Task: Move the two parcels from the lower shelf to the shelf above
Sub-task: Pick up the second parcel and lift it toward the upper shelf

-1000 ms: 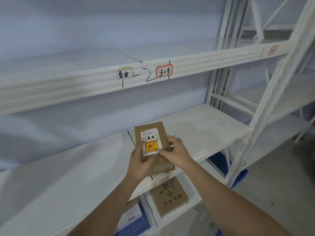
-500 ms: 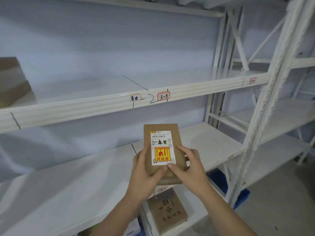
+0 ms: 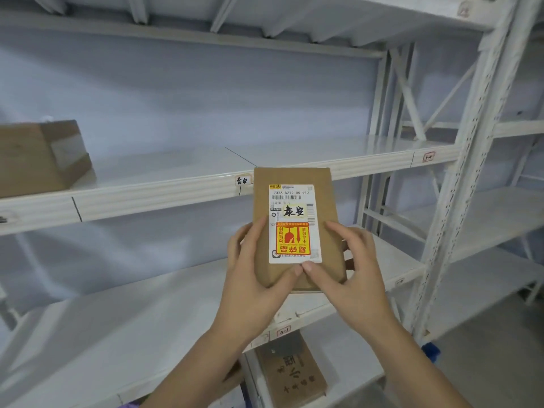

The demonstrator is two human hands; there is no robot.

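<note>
Two bare hands are clamping a brown cardboard parcel (image 3: 297, 228) in mid-air, the left hand (image 3: 254, 278) wrapping its near left corner and the right hand (image 3: 350, 269) pressing its near right side, the two thumbs meeting just below the label. The parcel is hanging clear of both shelves, its far edge overlapping the front lip of the upper shelf (image 3: 164, 192) while its near end is sitting above the lower shelf (image 3: 123, 328).

The parcel is a flat, rectangular box carrying a white shipping label (image 3: 294, 223) with a barcode, bold black characters and a red-and-yellow sticker printed upside down. The finer print is proving too small to read.

At the far left, a second brown box (image 3: 41, 157) is resting on the upper shelf, its left side cut off by the frame's edge and its surface blurred. Below the lower shelf, another brown carton (image 3: 294, 375) with dark lettering is lying partly hidden behind the forearms. A white perforated upright (image 3: 459, 184) is rising at the right.
</note>
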